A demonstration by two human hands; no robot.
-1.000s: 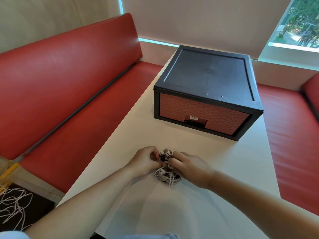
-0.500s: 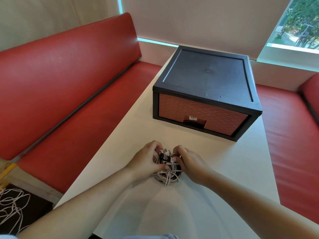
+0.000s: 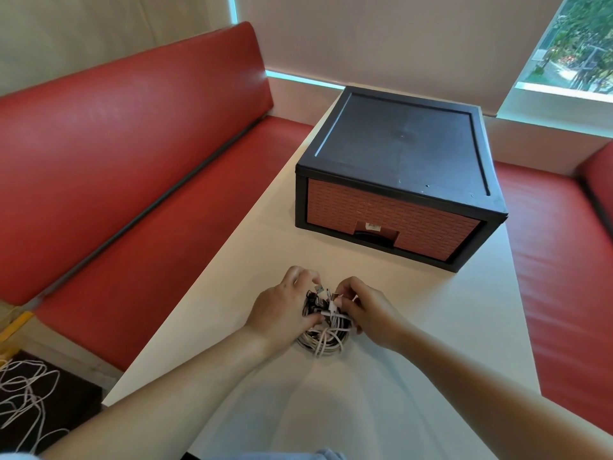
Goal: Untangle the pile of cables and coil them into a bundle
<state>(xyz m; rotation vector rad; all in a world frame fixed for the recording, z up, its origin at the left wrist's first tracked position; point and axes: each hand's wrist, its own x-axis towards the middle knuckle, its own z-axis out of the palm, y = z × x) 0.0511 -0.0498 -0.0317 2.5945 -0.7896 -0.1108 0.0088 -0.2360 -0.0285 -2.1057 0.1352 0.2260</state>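
A small tangle of white and black cables (image 3: 323, 336) lies on the white table (image 3: 414, 376), a little in front of me. My left hand (image 3: 285, 307) curls round the left side of the tangle, fingertips pinching a metal plug at its top. My right hand (image 3: 368, 310) grips the right side, fingers pinching cable ends near the top. White loops spill out below both hands. The middle of the pile is partly hidden by my fingers.
A black drawer box (image 3: 401, 174) with a brick-patterned front stands on the table beyond the cables. Red bench seats (image 3: 132, 161) flank the table left and right. More loose white cable (image 3: 23, 403) lies on a dark mat on the floor at lower left.
Both hands have closed in more tightly on the cable pile and shifted slightly away from me. The fingers now work at the plugs on top.
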